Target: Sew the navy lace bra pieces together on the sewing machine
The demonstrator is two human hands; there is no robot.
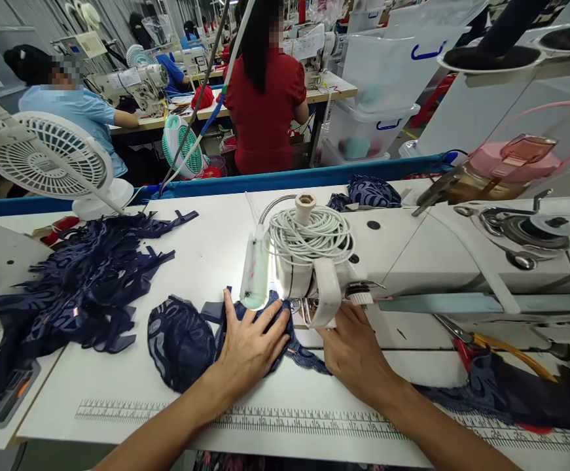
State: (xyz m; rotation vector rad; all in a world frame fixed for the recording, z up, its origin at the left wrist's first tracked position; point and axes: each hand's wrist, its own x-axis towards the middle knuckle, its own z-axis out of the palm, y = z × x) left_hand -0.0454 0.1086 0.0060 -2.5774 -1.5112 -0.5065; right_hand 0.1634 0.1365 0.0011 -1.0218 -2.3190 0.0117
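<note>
A navy lace bra piece (181, 343) with a rounded cup lies on the white table, left of the sewing machine's needle area. My left hand (250, 343) presses flat on the part beside the cup, fingers spread. A narrow scalloped lace end (309, 358) runs from there toward my right hand (356, 350). That hand is at the sewing machine head (326, 294), close to the presser foot, with its fingers bent together. The machine hides its fingertips, so what they pinch cannot be made out.
A heap of navy fabric pieces (83, 281) lies left. A printed ruler (304, 422) runs along the front edge. At right are scissors (505, 353) and a navy lace piece (505, 392). A white fan (59, 157) stands back left. Two people sit beyond the blue-edged table.
</note>
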